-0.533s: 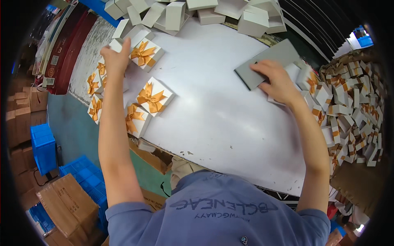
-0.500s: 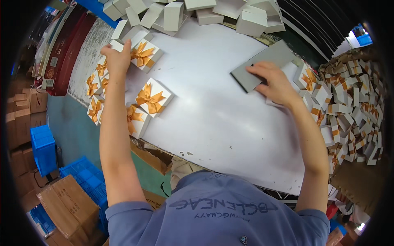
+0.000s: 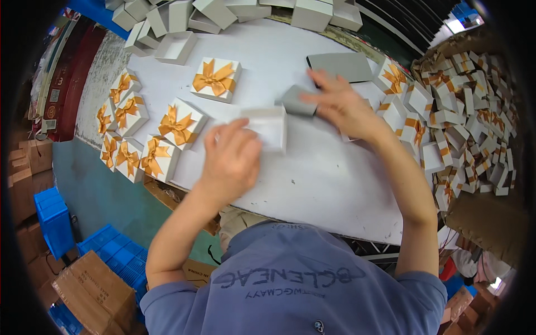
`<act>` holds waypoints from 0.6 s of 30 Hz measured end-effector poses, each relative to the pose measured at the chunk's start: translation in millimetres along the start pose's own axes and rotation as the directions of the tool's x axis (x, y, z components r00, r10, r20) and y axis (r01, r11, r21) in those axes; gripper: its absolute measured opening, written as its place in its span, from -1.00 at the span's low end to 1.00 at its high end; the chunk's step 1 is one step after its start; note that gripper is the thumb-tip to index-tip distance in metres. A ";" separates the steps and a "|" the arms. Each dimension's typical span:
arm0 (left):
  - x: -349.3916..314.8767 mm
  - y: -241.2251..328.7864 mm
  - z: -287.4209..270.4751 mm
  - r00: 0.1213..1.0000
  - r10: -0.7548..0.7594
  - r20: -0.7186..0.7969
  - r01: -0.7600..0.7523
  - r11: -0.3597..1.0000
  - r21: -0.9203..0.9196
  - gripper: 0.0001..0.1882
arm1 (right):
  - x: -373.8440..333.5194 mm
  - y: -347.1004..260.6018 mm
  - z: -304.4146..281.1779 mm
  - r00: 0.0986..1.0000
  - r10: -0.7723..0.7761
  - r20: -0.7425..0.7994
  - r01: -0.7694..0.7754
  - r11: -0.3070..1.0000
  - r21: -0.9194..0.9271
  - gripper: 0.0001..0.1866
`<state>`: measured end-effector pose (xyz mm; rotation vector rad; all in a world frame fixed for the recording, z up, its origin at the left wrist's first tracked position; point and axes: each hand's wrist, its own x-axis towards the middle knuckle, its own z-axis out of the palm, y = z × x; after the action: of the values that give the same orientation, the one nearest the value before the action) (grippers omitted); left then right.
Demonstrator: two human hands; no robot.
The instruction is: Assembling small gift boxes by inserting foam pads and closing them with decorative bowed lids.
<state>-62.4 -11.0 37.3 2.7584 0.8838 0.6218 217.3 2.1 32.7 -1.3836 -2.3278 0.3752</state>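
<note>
seen from the open box (image 3: 272,131) over the table (image 3: 324,184), the left hand (image 3: 231,159) touches its side at eight o'clock; a small block (image 3: 296,100) sits at half past one, with the right hand (image 3: 347,109) near two; a larger slab (image 3: 343,67) lies beyond the block; bow-topped boxes (image 3: 131,110) cluster at nine, piled boxes (image 3: 215,12) at eleven, heaped boxes (image 3: 464,125) at three.
</note>
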 end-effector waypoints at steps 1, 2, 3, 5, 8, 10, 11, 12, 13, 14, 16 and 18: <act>-6.2 9.6 7.2 1.000 -0.005 0.002 0.005 1.000 -0.007 -0.58 | -2.3 -7.0 -4.7 1.000 0.002 0.009 -0.002 1.000 0.002 -0.61; -10.2 18.6 13.9 0.999 -0.041 -0.011 0.040 0.996 -0.077 -0.59 | -5.4 -19.0 -15.6 0.987 0.124 -0.105 -0.110 0.985 0.133 -0.61; -13.3 27.7 15.3 0.996 -0.081 -0.023 0.077 0.987 -0.143 -0.58 | -10.0 -34.5 -25.4 0.946 0.253 -0.201 -0.194 0.942 0.274 -0.61; -9.7 29.7 23.9 0.997 -0.075 0.018 0.077 0.976 -0.204 -0.50 | -27.5 -62.1 -17.4 0.957 -0.009 -0.288 0.007 1.000 -0.009 -0.65; -5.7 32.4 48.5 0.971 -0.239 0.004 0.206 0.829 -0.520 -0.52 | -52.2 -86.4 -0.5 0.969 -0.238 -0.064 0.218 0.950 -0.225 -0.67; -5.6 40.1 63.8 0.959 -0.268 -0.093 0.128 0.703 -0.700 -0.45 | -57.0 -100.0 2.0 0.969 -0.244 0.029 0.245 0.961 -0.131 -0.69; -6.2 44.3 65.3 0.961 -0.263 -0.090 0.126 0.700 -0.703 -0.45 | -58.5 -101.6 3.9 0.971 -0.236 0.029 0.238 0.962 -0.133 -0.69; -2.9 48.2 65.0 0.964 -0.227 -0.137 0.070 0.718 -0.693 -0.43 | -59.8 -98.8 7.7 0.982 -0.188 0.038 0.189 0.981 -0.048 -0.71; -0.1 50.3 63.1 0.964 -0.192 -0.185 0.016 0.734 -0.679 -0.42 | -60.2 -95.7 9.8 0.989 -0.141 0.050 0.139 0.989 0.038 -0.72; -0.5 45.1 57.0 0.965 -0.191 -0.182 0.016 0.731 -0.682 -0.42 | -61.1 -91.3 2.6 0.989 -0.137 0.052 0.135 0.990 0.038 -0.72; -8.9 24.7 36.7 0.989 0.148 0.020 -0.136 0.951 -0.277 -0.41 | -63.1 -76.2 -18.8 0.975 0.071 -0.210 -0.091 0.992 -0.084 -0.72; -9.4 16.1 22.7 0.983 0.173 0.065 -0.152 0.958 -0.244 -0.42 | -67.2 -54.5 -13.6 0.978 0.075 -0.196 -0.109 0.979 -0.170 -0.70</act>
<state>-51.0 -30.4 18.5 2.6330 0.5284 0.5880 210.3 -82.6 54.1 -1.5433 -2.1912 0.0559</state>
